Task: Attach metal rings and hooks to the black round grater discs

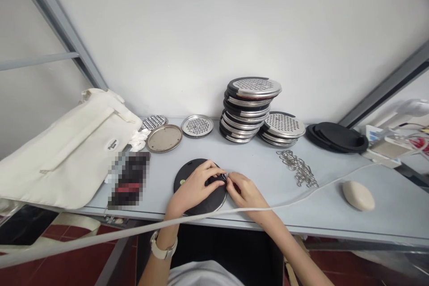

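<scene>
A round black disc [197, 203] with a thin metal rim and a small green spot lies on the table before me, partly covered by my hands. My left hand [201, 183] reaches over it, with thumb and fingertips closed at its right edge. A small shiny metal clip [225, 177] shows there, between both sets of fingertips. From the right, my right hand [244, 190] pinches at that same spot; its fingers hide most of the clip. Several loose metal clips [297, 169] lie in a pile to the right.
Round metal graters with black rims stand in a tall stack [246, 111] and a lower stack [283, 129]. Behind the disc lie a grater plate [197, 126] and a metal ring plate [165, 138]. Black discs [338, 137], a beige mouse [358, 195], a white cable [295, 203] and a cream bag [67, 156] are around.
</scene>
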Action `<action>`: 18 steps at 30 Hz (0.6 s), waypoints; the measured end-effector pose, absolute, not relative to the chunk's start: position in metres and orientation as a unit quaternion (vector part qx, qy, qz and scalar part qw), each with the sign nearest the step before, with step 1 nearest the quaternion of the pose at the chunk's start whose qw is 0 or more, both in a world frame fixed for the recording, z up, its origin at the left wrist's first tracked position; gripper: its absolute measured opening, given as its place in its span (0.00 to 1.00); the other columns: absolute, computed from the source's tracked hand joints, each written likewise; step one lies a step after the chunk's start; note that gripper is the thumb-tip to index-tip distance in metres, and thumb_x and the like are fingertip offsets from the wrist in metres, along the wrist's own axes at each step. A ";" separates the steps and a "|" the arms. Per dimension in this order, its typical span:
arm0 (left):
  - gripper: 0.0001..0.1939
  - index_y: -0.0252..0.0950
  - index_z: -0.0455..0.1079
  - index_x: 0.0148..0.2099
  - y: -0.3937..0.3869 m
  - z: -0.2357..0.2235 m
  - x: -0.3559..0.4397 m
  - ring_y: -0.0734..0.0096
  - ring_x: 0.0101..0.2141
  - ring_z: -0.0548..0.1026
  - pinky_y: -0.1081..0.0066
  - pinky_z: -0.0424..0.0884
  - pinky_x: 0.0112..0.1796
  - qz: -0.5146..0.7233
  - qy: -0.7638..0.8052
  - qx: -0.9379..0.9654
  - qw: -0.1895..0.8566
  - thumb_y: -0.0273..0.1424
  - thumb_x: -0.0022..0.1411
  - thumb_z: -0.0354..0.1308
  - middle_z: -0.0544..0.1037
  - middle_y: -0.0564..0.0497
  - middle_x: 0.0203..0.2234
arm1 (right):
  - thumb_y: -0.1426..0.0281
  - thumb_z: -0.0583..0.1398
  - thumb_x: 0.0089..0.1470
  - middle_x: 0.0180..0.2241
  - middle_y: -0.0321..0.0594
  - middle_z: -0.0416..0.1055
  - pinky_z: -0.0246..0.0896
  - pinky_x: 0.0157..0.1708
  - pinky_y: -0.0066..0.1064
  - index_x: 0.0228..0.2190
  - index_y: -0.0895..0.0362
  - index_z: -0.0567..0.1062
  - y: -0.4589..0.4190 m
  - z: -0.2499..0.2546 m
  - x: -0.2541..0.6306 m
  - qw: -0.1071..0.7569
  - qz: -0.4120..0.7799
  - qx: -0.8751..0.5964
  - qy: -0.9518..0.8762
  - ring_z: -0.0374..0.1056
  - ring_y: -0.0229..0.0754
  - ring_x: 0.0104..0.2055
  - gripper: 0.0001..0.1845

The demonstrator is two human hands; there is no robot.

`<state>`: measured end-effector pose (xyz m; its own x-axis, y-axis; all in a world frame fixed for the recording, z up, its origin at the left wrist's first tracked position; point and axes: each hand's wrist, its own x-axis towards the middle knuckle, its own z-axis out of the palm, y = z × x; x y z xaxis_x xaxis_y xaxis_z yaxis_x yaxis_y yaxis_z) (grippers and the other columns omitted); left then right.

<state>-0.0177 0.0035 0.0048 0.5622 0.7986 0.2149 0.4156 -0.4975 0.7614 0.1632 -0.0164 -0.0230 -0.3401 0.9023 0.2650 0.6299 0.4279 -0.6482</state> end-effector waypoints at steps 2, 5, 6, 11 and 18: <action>0.13 0.40 0.69 0.49 0.003 0.005 -0.018 0.70 0.40 0.70 0.70 0.67 0.45 0.286 0.369 0.819 0.335 0.29 0.63 0.52 0.69 0.50 0.39 | 0.74 0.48 0.58 0.23 0.35 0.62 0.52 0.29 0.28 0.23 0.56 0.59 -0.016 -0.023 0.163 0.306 0.222 -0.487 -0.787 0.59 0.37 0.27 0.12; 0.13 0.40 0.69 0.49 0.003 0.006 -0.017 0.70 0.40 0.70 0.69 0.66 0.45 0.286 0.369 0.820 0.332 0.29 0.63 0.51 0.69 0.49 0.39 | 0.74 0.48 0.58 0.23 0.35 0.62 0.52 0.28 0.28 0.23 0.56 0.58 -0.016 -0.023 0.163 0.306 0.222 -0.488 -0.786 0.59 0.37 0.26 0.12; 0.13 0.40 0.69 0.49 0.003 0.006 -0.017 0.70 0.40 0.70 0.69 0.66 0.44 0.285 0.370 0.819 0.332 0.29 0.63 0.52 0.69 0.50 0.39 | 0.73 0.48 0.58 0.23 0.35 0.62 0.52 0.29 0.28 0.22 0.56 0.58 -0.017 -0.023 0.163 0.306 0.221 -0.489 -0.786 0.58 0.36 0.26 0.12; 0.12 0.40 0.69 0.48 0.003 0.006 -0.016 0.71 0.39 0.70 0.70 0.66 0.44 0.281 0.380 0.816 0.333 0.30 0.62 0.53 0.68 0.50 0.38 | 0.73 0.48 0.59 0.24 0.34 0.61 0.52 0.29 0.27 0.23 0.56 0.58 -0.017 -0.025 0.164 0.306 0.220 -0.492 -0.785 0.58 0.36 0.27 0.12; 0.10 0.39 0.69 0.46 0.002 0.007 -0.017 0.70 0.39 0.70 0.69 0.66 0.44 0.286 0.375 0.816 0.334 0.30 0.62 0.53 0.69 0.50 0.39 | 0.73 0.47 0.60 0.25 0.35 0.63 0.54 0.30 0.28 0.24 0.56 0.60 -0.017 -0.028 0.164 0.300 0.208 -0.489 -0.792 0.59 0.37 0.28 0.12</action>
